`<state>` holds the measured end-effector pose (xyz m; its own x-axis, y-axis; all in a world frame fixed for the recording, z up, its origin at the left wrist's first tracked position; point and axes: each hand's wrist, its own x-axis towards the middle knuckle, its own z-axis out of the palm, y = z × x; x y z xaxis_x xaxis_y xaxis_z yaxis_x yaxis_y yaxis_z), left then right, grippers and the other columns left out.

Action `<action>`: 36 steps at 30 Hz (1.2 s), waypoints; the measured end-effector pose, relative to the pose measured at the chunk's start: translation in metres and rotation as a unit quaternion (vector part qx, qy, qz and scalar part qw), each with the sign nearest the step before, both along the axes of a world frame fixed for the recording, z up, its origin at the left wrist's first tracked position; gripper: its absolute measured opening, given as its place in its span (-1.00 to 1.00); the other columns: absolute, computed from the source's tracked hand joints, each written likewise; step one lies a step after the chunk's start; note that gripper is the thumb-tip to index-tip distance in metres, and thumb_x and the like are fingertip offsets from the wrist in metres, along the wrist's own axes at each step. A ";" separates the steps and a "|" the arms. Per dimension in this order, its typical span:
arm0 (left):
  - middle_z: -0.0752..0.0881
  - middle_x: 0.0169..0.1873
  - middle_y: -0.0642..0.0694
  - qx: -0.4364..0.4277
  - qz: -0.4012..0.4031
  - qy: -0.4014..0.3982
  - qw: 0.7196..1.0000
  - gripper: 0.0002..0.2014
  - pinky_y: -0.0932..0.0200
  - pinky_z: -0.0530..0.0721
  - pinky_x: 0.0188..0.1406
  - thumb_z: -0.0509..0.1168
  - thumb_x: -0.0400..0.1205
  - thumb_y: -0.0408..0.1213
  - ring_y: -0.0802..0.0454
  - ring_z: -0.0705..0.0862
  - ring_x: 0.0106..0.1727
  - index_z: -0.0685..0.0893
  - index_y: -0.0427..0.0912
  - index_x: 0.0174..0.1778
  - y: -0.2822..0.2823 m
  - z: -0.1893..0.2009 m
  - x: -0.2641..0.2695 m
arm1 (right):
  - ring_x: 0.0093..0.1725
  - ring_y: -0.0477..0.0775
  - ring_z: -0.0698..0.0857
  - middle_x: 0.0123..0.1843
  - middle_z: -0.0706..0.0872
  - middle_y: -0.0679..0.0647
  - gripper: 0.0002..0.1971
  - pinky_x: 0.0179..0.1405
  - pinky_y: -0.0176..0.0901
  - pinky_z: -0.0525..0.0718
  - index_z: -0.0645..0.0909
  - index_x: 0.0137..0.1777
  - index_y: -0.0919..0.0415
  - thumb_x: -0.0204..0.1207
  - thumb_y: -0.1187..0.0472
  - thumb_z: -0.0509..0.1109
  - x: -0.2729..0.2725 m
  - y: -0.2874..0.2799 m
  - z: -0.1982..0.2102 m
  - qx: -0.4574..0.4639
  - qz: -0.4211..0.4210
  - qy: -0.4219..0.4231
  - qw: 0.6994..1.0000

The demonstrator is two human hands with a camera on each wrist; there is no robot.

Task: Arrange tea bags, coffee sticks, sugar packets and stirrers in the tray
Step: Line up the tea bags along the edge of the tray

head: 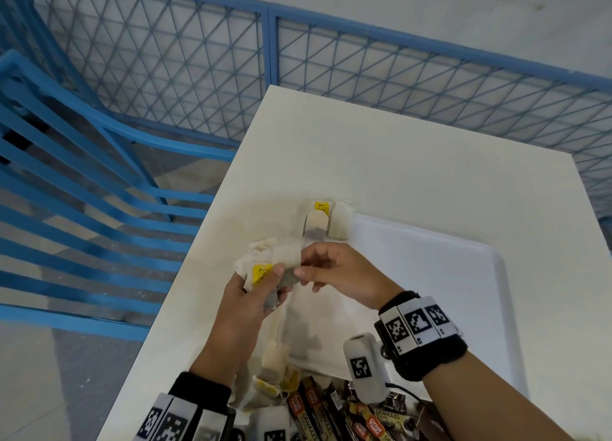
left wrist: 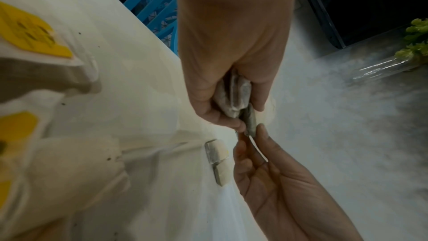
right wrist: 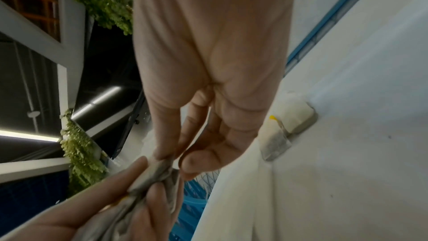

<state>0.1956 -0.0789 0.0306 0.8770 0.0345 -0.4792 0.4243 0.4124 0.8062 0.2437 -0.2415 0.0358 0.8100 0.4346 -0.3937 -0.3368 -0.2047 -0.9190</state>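
My left hand [head: 265, 285] grips a bunch of tea bags [head: 265, 268] with yellow tags above the table's left side. My right hand [head: 306, 270] meets it from the right and pinches one grey-filled tea bag [head: 288, 277] from the bunch between thumb and fingers. The left wrist view shows the bunch [left wrist: 236, 95] in my left hand [left wrist: 231, 113], with my right hand's fingertips [left wrist: 260, 129] on its lower end. The pinch [right wrist: 165, 162] appears in the right wrist view. A few tea bags [head: 323, 223] lie at the far left corner of the white tray [head: 496, 258].
More loose tea bags [head: 275, 364] and a heap of coffee sticks [head: 318, 411] lie near the table's front edge. A blue chair [head: 82, 182] stands left of the table [head: 414, 159], and a blue mesh fence [head: 364, 76] runs behind it.
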 end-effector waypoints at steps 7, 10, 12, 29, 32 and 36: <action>0.81 -0.22 -0.10 -0.053 0.040 0.044 0.997 -0.88 0.19 0.78 -0.18 0.32 0.58 -0.34 -0.05 0.76 -0.20 0.67 -0.19 0.01 0.007 -0.004 -0.001 | -0.24 -0.03 0.77 -0.21 0.74 0.13 -0.93 -0.12 -0.25 0.76 0.59 -0.14 0.29 0.53 0.43 0.35 -0.004 -0.008 -0.014 0.077 -0.098 0.070 0.990; 0.82 -0.25 -0.13 -0.067 0.052 0.059 0.995 -0.90 0.18 0.78 -0.19 0.29 0.60 -0.39 -0.10 0.76 -0.18 0.66 -0.21 0.00 0.013 -0.006 -0.003 | -0.33 -0.04 0.76 -0.22 0.72 0.19 -0.95 -0.20 -0.30 0.76 0.61 -0.11 0.34 0.50 0.46 0.38 0.001 -0.015 -0.023 0.053 -0.186 0.080 0.978; 0.79 -0.20 -0.19 -0.072 0.041 0.055 0.995 -0.86 0.20 0.78 -0.22 0.25 0.63 -0.42 -0.09 0.76 -0.19 0.66 -0.24 0.04 0.014 -0.006 -0.003 | -0.36 -0.01 0.74 -0.23 0.71 0.20 -0.91 -0.29 -0.31 0.74 0.59 -0.08 0.32 0.47 0.45 0.42 0.007 -0.018 -0.030 0.010 -0.228 0.069 0.971; 0.84 -0.19 -0.06 -0.050 0.014 0.043 0.998 -0.82 0.06 0.71 -0.02 0.17 0.67 -0.39 -0.10 0.78 -0.13 0.65 -0.17 0.07 0.006 -0.007 -0.002 | -0.25 0.00 0.62 -0.26 0.66 0.08 -0.70 -0.31 -0.39 0.50 0.45 -0.03 0.12 0.39 0.24 0.53 0.033 -0.005 -0.066 -0.187 -0.284 -0.057 0.939; 0.84 -0.19 -0.05 -0.025 0.003 0.042 0.999 -0.82 0.13 0.65 -0.07 0.18 0.66 -0.37 -0.04 0.79 -0.14 0.66 -0.15 0.08 0.005 -0.008 -0.003 | -0.30 -0.14 0.57 -0.32 0.61 -0.02 -0.71 -0.35 -0.50 0.44 0.45 -0.03 0.13 0.40 0.25 0.52 0.034 -0.002 -0.065 -0.201 -0.281 -0.067 0.936; 0.83 -0.19 -0.07 -0.021 -0.003 0.033 0.999 -0.82 0.14 0.66 -0.03 0.19 0.66 -0.38 0.01 0.79 -0.10 0.67 -0.18 0.08 0.004 -0.007 -0.003 | -0.32 -0.22 0.54 -0.34 0.59 -0.07 -0.70 -0.34 -0.51 0.44 0.45 -0.02 0.13 0.40 0.24 0.53 0.033 -0.001 -0.062 -0.203 -0.292 -0.067 0.932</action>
